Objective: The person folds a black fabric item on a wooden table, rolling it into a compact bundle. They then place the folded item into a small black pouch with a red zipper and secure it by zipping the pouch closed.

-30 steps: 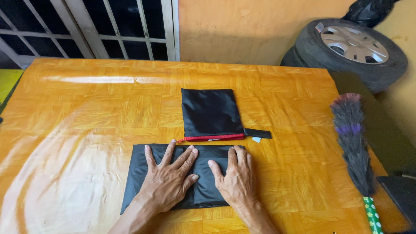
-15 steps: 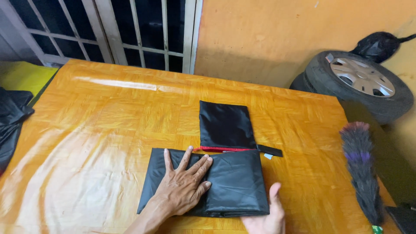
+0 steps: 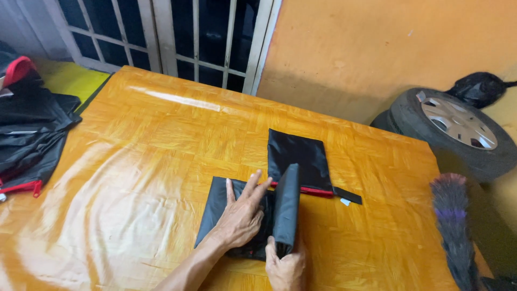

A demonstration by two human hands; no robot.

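Right hand point(image 3: 286, 268) cut off by bottom edge, only knuckles and fingertips show; its thumb hidden behind the raised fold of black fabric point(image 3: 285, 210). Left hand point(image 3: 242, 215) covers the fabric's middle, forearm runs out of frame. Feather duster point(image 3: 455, 226) blurred, handle cut off bottom right. Dark clothes pile point(image 3: 29, 134) cropped at left edge, can't tell what pieces. Tire point(image 3: 458, 129) partly off frame right.
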